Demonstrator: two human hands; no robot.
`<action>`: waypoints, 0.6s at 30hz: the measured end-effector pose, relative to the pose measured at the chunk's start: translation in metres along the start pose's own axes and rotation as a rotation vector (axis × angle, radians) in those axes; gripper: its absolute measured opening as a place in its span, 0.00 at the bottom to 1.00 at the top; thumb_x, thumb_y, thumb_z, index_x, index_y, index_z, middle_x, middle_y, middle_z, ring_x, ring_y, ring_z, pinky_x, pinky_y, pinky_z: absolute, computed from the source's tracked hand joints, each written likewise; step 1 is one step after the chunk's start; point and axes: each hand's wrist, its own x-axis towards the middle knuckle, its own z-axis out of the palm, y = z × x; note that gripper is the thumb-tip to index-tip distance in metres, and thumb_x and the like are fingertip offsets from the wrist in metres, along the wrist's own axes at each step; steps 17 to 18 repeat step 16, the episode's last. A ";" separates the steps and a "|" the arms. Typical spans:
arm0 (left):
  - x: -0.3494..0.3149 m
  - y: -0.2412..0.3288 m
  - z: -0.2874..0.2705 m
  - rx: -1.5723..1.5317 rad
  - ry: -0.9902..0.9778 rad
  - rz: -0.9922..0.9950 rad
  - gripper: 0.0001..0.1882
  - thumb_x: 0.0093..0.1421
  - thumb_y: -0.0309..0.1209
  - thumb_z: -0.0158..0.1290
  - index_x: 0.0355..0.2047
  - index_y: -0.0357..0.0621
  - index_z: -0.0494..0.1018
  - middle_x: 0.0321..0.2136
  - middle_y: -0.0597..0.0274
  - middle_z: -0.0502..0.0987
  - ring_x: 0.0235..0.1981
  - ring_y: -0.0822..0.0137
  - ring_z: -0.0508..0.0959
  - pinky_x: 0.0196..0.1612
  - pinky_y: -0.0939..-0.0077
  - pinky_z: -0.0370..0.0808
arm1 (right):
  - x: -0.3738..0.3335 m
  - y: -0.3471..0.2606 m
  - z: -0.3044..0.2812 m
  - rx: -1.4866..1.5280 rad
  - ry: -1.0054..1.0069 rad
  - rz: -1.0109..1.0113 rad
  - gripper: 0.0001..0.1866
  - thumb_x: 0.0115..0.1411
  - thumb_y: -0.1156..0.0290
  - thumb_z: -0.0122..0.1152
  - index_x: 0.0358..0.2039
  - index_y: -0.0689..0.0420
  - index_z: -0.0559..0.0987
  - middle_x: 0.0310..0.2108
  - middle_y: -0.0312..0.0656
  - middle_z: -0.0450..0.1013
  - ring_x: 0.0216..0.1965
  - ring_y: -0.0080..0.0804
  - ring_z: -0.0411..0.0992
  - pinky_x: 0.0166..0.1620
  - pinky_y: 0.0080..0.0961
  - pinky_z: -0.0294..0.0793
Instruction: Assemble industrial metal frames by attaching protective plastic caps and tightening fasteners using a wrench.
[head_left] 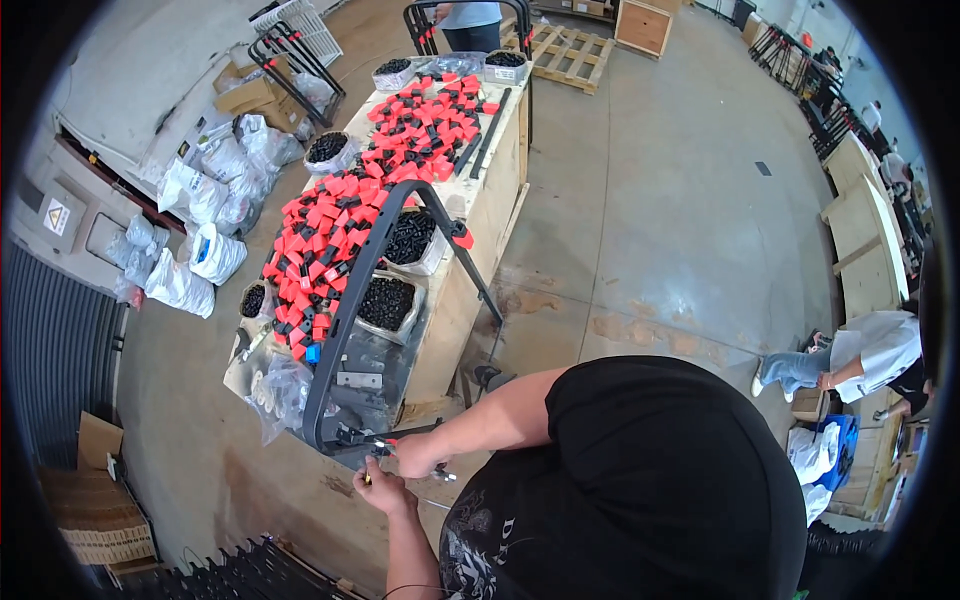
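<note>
A dark grey U-shaped tubular frame (349, 305) leans over the near end of the workbench, with a red fitting (463, 240) on its far leg. My right hand (418, 455) is closed at the frame's lower end, round a tool whose silver tip (446, 476) shows beside it; the tool's kind is unclear. Just below it, my left hand (385, 490) has its fingers pinched around something small with a bit of yellow, too small to name. Dark metal parts (350, 436) lie by the frame's lower corner, partly hidden by my hands.
Red and black plastic blocks (325, 225) are heaped along the bench (470, 255), among boxes of small black parts (388, 304). A clear plastic bag (285, 392) lies at its near corner. White sacks (205, 190) stand left; a person (870, 355) is at right, another (470, 22) behind the bench.
</note>
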 end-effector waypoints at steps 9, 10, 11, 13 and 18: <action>0.024 -0.023 -0.026 -0.040 0.017 0.060 0.16 0.67 0.38 0.58 0.40 0.49 0.61 0.18 0.71 0.64 0.10 0.79 0.57 0.11 0.78 0.49 | -0.009 -0.009 0.007 -0.183 0.034 0.028 0.19 0.50 0.67 0.61 0.35 0.73 0.81 0.35 0.60 0.80 0.38 0.49 0.82 0.40 0.43 0.80; 0.034 -0.032 -0.019 -0.041 0.043 0.123 0.16 0.67 0.38 0.59 0.40 0.49 0.61 0.17 0.71 0.64 0.10 0.79 0.56 0.11 0.78 0.48 | -0.014 -0.007 -0.003 -0.175 0.052 0.037 0.19 0.50 0.67 0.61 0.35 0.73 0.81 0.35 0.60 0.80 0.38 0.49 0.82 0.40 0.43 0.80; 0.024 -0.021 -0.012 -0.030 0.031 0.118 0.16 0.67 0.38 0.59 0.40 0.49 0.61 0.17 0.71 0.64 0.10 0.79 0.56 0.11 0.78 0.48 | -0.015 -0.005 -0.003 -0.153 0.059 0.022 0.18 0.50 0.67 0.60 0.34 0.73 0.82 0.35 0.60 0.80 0.37 0.50 0.82 0.39 0.43 0.81; -0.001 0.004 -0.002 -0.007 -0.046 -0.052 0.16 0.67 0.38 0.59 0.41 0.49 0.61 0.17 0.71 0.63 0.11 0.78 0.57 0.11 0.77 0.51 | 0.000 0.005 0.000 -0.219 0.024 0.009 0.20 0.52 0.66 0.60 0.37 0.73 0.81 0.36 0.61 0.80 0.38 0.50 0.82 0.40 0.43 0.81; -0.011 0.019 -0.003 0.054 -0.096 -0.105 0.18 0.67 0.40 0.59 0.45 0.48 0.62 0.26 0.63 0.68 0.21 0.72 0.66 0.22 0.75 0.66 | 0.009 0.025 -0.003 -0.417 0.058 -0.080 0.34 0.53 0.69 0.62 0.57 0.77 0.66 0.44 0.62 0.79 0.44 0.49 0.81 0.46 0.38 0.79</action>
